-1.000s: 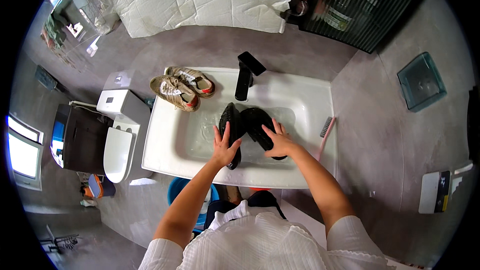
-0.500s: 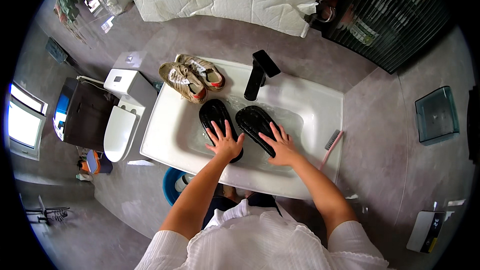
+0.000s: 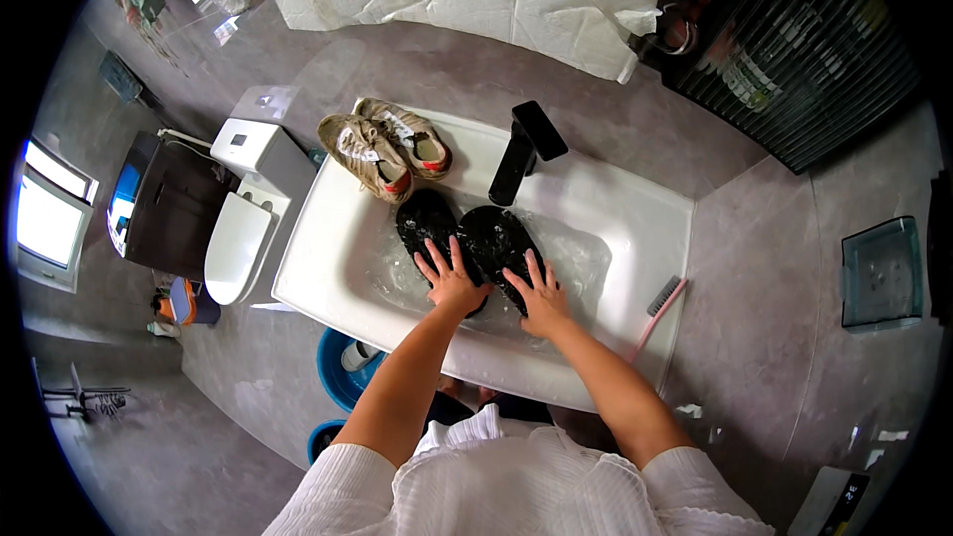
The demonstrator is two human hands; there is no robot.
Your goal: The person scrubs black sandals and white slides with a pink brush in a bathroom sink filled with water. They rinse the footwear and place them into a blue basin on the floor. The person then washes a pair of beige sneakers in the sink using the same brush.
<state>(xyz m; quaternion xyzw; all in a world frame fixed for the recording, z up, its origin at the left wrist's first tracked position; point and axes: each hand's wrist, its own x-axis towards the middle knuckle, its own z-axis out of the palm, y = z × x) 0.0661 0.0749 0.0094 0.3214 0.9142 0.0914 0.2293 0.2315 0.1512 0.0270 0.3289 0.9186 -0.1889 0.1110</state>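
Two black slippers lie side by side, sole or top I cannot tell, in shallow moving water in a white sink (image 3: pixel 310 273). On the lower part of the left slipper (image 3: pixel 425 220) rests my left hand (image 3: pixel 454 288), fingers spread. My right hand (image 3: pixel 539 303) is likewise spread flat over the lower part of the right slipper (image 3: pixel 493 238). Neither hand is closed around anything. The slippers touch or nearly touch, and water covers parts of them. Their lower ends are partly hidden under my hands.
Worn beige sneakers (image 3: pixel 382 151) sit on the sink's far-left corner. A black faucet (image 3: pixel 518 154) rises from the back rim. On the right rim lies a pink-handled brush (image 3: pixel 659 306). A blue basin (image 3: pixel 338 377) stands below; a toilet (image 3: pixel 238 243) is at left.
The right slipper has shifted left, closer to the other one, with my right hand moving along. Both slippers sit wetter in rippling water. The whole view has tilted slightly.
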